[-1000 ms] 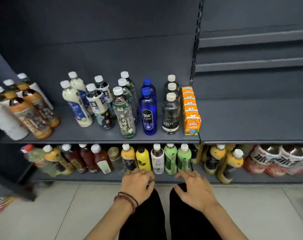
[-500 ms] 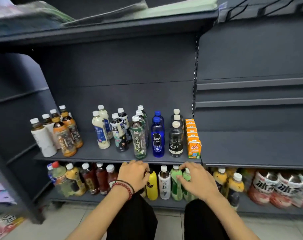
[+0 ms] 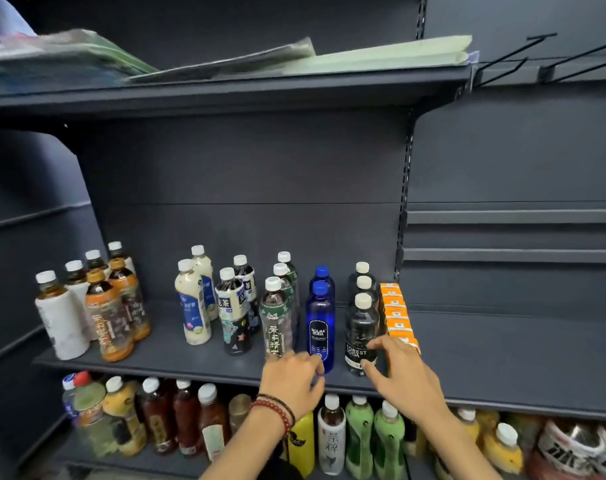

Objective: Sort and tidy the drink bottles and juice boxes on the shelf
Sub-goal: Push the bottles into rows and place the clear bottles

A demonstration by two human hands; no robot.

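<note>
Fingers (image 3: 313,369) of the left hand (image 3: 291,382) curl loosely, holding nothing, at the shelf's (image 3: 177,360) front edge by the blue soda bottle (image 3: 320,327). The right hand (image 3: 401,375) is spread, fingertips touching the black soda bottle (image 3: 360,336) beside the juice boxes (image 3: 395,313). Front-row straightening seems to be in hand; next, grip that bottle and align it.

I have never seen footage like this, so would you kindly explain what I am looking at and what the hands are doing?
There is no machine here: these are a person's two bare hands, filmed by one camera worn on the head, looking forward and down. A dark shelf carries rows of drink bottles and a row of orange juice boxes. The left hand, with bracelets, is at the foot of a blue bottle. The right hand has spread fingers at a black soda bottle. Neither plainly grips anything. Below stand other bottles.
</note>
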